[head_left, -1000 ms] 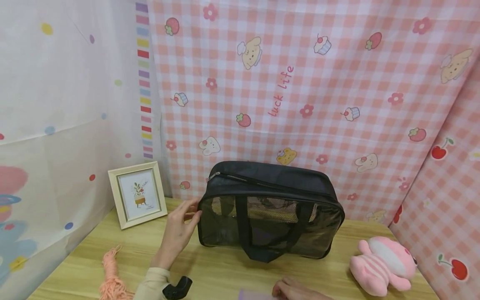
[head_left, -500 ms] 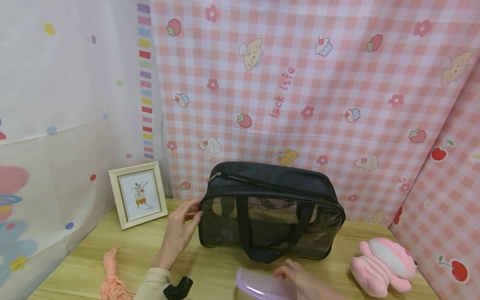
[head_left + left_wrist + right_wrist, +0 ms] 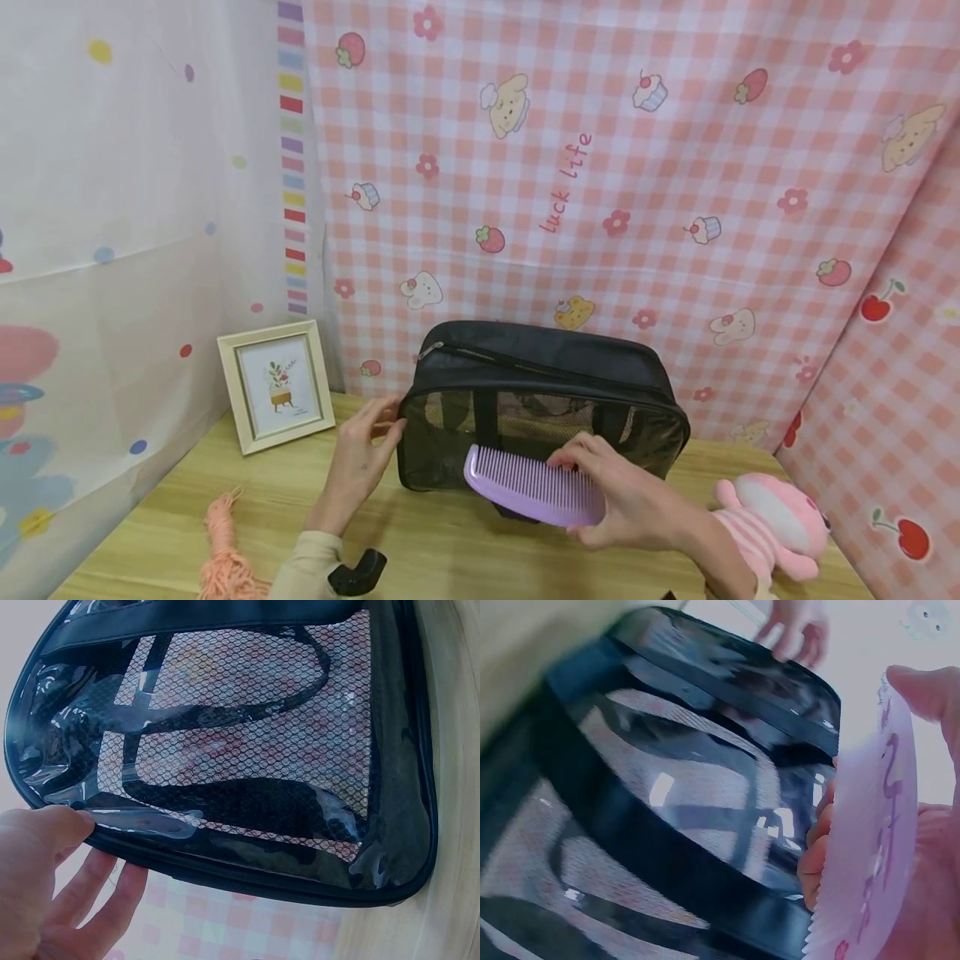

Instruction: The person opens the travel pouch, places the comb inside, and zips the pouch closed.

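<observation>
A black bag [image 3: 555, 354] with see-through sides and strap handles stands on the wooden table, its zip pull at the upper left. My left hand [image 3: 362, 450] holds the bag's left edge; in the left wrist view the thumb [image 3: 71, 823] lies on the near side and the fingers go behind the rim. A purple comb [image 3: 517, 490] is gripped by my right hand [image 3: 626, 500], raised in front of the bag with its teeth upward, overlapping the handle. In the right wrist view the comb [image 3: 874, 825] shows edge-on between thumb and curled fingers.
Left of the bag stands a cream picture frame [image 3: 249, 408]. A bundle of peach yarn [image 3: 222, 542] lies at the front left of the table [image 3: 435, 554]. A pink plush toy [image 3: 780, 525] lies at the right, partly behind my right forearm. Patterned cloth [image 3: 600, 267] hangs close behind the bag.
My right hand has come up from the bottom edge with the comb, which is now in front of the bag. The left hand has stayed at the bag's edge.
</observation>
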`<state>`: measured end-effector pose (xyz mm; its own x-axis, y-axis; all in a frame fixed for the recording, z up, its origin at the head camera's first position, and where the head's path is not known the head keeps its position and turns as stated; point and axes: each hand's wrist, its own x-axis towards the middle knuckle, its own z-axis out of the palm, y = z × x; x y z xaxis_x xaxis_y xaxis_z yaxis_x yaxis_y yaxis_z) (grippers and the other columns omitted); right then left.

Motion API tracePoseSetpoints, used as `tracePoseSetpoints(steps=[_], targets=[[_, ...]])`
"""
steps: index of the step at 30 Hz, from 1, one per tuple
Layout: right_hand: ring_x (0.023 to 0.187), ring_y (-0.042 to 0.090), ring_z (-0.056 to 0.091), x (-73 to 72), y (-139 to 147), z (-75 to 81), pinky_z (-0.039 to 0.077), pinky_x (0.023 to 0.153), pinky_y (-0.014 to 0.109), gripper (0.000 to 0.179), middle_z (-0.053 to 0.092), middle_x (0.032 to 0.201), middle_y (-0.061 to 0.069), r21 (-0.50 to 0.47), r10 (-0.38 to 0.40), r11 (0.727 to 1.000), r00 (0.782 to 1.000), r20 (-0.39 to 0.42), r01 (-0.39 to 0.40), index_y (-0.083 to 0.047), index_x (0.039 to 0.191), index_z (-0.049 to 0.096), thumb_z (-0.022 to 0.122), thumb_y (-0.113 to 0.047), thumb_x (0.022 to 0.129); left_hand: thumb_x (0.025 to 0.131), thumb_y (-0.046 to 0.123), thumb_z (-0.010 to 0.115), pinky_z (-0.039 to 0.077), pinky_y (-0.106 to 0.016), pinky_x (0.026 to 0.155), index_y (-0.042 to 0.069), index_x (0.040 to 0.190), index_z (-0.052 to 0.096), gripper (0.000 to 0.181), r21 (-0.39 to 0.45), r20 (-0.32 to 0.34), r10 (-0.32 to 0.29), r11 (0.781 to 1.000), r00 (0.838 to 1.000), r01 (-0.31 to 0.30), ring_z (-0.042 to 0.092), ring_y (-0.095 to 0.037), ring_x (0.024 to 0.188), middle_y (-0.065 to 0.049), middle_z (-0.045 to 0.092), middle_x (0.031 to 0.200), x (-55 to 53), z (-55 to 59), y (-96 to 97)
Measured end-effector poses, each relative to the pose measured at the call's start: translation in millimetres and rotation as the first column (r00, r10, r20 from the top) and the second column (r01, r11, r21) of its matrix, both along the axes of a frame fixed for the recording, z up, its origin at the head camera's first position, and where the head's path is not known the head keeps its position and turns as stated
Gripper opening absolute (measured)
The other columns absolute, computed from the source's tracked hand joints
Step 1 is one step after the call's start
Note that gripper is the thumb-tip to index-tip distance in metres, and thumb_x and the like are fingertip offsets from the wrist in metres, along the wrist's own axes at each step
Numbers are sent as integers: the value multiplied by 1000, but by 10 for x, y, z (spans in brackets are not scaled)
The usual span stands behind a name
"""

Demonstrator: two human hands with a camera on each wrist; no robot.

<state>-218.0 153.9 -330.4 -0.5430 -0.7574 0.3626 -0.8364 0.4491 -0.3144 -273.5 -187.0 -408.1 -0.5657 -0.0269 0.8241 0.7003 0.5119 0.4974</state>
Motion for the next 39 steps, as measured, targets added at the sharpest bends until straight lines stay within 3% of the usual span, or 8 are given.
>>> tracePoseSetpoints(steps=[4,7,12,16,20,27,31,39], targets=[[95,10,46,-103,-3,328,48,75,24,58,45,115,-5,7,-17,1000,999,35,17,-15,122,52,78,-15,71,79,-12,69,58,-29,66,4,109,65,34,2,1,-9,1000,1000,9,67,-21,81,-8,66,97,-3,2,-1],[94,11,46,-214,0,540,48,74,25,56,46,115,-5,0,-47,999,999,8,47,-16,124,52,78,-17,73,78,-13,70,58,-28,66,3,109,65,35,1,0,-11,1000,1000,11,66,-21,80,-9,66,97,-5,8,-5],[93,13,45,-446,22,761,46,74,30,53,49,110,-3,21,-137,990,990,-17,138,-14,125,55,76,-22,76,77,-15,70,58,-29,66,1,109,65,36,0,1,-7,1000,1000,7,66,-22,79,-10,65,96,-15,32,-14],[91,15,45,-623,57,812,45,72,31,52,50,106,-1,75,-188,980,982,28,185,-13,125,57,74,-27,78,77,-14,71,58,-29,66,1,109,65,36,-5,8,-4,1000,1000,4,66,-23,79,-10,65,97,-13,38,-19],[88,17,46,-782,87,841,44,72,31,50,51,101,0,132,-194,975,973,123,178,-9,125,57,71,-30,83,76,-15,72,58,-31,65,2,109,65,38,-10,5,0,1000,1000,0,67,-23,79,-10,65,97,-10,19,-21],[94,20,50,-1008,123,912,47,80,36,47,56,114,7,192,-127,979,943,308,69,-1,128,55,66,-24,88,78,-13,71,58,-31,67,3,110,65,37,-17,31,7,1000,999,-6,66,-22,82,-10,65,99,6,1,-18],[97,20,51,-1101,118,946,47,83,37,49,56,123,9,220,-129,974,912,389,44,-2,130,54,65,-24,89,78,-13,71,58,-32,66,3,111,65,37,-17,28,4,1000,1000,-4,66,-22,82,-10,65,99,2,1,-21],[101,23,52,-1205,110,940,46,85,38,50,55,114,8,254,-166,967,833,528,32,-5,133,53,64,-26,88,77,-14,71,58,-30,66,4,110,65,38,-10,9,-15,1000,1000,15,66,-21,81,-9,65,97,-3,-8,-20]])
